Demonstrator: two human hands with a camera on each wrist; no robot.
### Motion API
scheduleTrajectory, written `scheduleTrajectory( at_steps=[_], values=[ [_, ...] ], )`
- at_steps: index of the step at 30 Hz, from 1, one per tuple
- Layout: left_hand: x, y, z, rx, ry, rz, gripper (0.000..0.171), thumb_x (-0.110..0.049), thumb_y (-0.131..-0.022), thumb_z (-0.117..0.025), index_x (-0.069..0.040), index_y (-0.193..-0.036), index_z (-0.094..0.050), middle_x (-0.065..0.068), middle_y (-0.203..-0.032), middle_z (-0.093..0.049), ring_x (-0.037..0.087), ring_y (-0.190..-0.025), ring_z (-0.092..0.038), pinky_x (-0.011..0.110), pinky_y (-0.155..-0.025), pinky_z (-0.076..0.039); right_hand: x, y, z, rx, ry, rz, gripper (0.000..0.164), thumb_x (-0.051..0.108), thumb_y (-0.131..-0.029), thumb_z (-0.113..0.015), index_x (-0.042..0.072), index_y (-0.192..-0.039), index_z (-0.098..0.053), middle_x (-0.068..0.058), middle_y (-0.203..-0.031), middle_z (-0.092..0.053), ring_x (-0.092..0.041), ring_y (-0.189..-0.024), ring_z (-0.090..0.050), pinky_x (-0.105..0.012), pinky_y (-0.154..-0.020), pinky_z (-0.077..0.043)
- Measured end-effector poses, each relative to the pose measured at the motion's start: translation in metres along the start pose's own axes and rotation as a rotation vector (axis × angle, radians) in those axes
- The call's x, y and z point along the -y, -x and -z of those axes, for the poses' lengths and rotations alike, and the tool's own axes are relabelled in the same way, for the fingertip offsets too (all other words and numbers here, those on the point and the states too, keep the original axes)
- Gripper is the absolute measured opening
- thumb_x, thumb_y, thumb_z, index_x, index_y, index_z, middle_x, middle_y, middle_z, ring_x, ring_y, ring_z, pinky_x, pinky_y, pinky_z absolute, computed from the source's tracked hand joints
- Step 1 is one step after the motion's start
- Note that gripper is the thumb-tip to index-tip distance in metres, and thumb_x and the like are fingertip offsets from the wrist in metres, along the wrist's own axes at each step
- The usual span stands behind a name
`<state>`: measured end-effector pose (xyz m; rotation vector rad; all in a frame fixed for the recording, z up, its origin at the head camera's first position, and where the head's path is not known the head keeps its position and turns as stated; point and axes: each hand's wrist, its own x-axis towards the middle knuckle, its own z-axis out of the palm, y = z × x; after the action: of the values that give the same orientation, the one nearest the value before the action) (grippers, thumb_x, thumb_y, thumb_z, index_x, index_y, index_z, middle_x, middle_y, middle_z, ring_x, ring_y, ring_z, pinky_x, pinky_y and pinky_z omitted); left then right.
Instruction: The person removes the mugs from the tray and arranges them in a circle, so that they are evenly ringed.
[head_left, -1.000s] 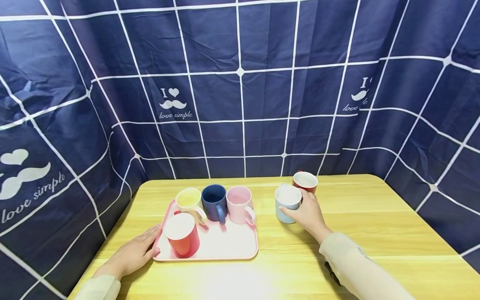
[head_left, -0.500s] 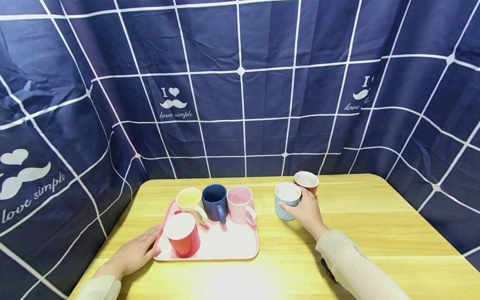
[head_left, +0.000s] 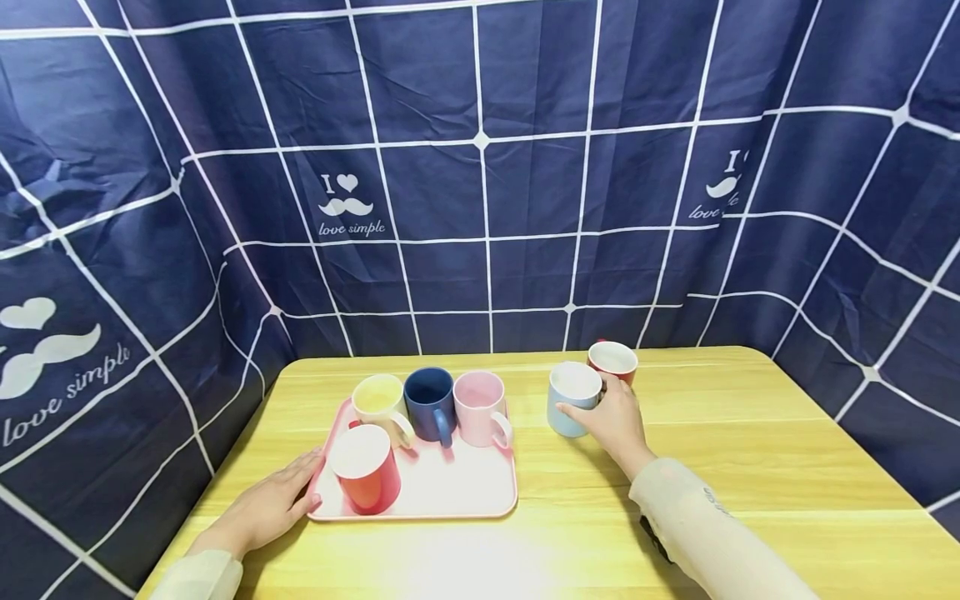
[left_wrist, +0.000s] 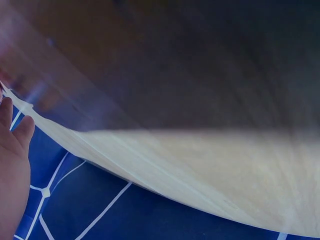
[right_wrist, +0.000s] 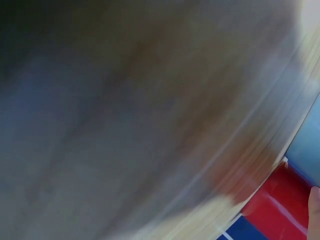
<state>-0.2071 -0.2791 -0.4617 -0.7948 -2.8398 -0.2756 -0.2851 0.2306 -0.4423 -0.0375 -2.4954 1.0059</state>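
Centre right, the right hand pinched a blue mug (level was safest); lower left, the relaxed left hand touched a tray.

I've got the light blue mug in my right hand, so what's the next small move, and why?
Probably ease the light blue mug left, toward the bare front-right part of the pink tray: your right hand grips it, that part looks roomy, and your left hand touches the tray's left edge.
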Motion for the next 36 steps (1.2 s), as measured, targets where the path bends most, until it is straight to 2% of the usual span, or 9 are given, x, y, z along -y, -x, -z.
scheduleTrajectory(
  at_steps=[5,9,28,36],
  values=[
    [0.0001,-0.0003,-0.0001,0.001,0.001,0.002,0.058,-0.034,-0.093,-0.061,0.004,-0.135,-0.049,0.018,-0.138,-0.049,0.035,-0.126,-0.045,0.049,-0.100,-0.038,0.0004,-0.0014,0.0000,-0.041,-0.006,0.017,0.073,0.034,-0.057,-0.092,-0.003,-0.109,-0.058,-0.020,-0.103,-0.060,-0.037,-0.098,-0.056,-0.051,-0.081,-0.045],
    [0.0009,-0.0001,-0.0011,0.000,0.000,0.003,0.058,-0.034,-0.092,-0.061,0.004,-0.135,-0.049,0.018,-0.138,-0.049,0.034,-0.126,-0.045,0.049,-0.101,-0.038,0.0016,-0.0027,-0.0004,-0.053,0.001,-0.003,0.074,0.035,-0.056,-0.092,-0.004,-0.107,-0.055,-0.020,-0.101,-0.059,-0.038,-0.095,-0.057,-0.051,-0.077,-0.046],
    [-0.0006,-0.0005,-0.0010,0.008,0.002,0.022,0.059,-0.034,-0.093,-0.061,0.003,-0.137,-0.048,0.019,-0.139,-0.048,0.035,-0.127,-0.045,0.049,-0.101,-0.039,0.0016,-0.0055,-0.0023,-0.066,-0.025,-0.054,0.079,0.037,-0.057,-0.091,-0.003,-0.111,-0.049,-0.019,-0.102,-0.058,-0.038,-0.094,-0.058,-0.050,-0.077,-0.046],
    [-0.0024,0.0004,-0.0005,-0.001,0.012,0.022,0.057,-0.032,-0.093,-0.061,0.004,-0.136,-0.049,0.018,-0.138,-0.049,0.035,-0.126,-0.045,0.049,-0.101,-0.039,0.0058,-0.0029,0.0029,-0.080,-0.001,-0.055,0.088,0.045,-0.058,-0.089,-0.002,-0.116,-0.043,-0.018,-0.106,-0.047,-0.035,-0.096,-0.051,-0.050,-0.076,-0.045]
  ],
)
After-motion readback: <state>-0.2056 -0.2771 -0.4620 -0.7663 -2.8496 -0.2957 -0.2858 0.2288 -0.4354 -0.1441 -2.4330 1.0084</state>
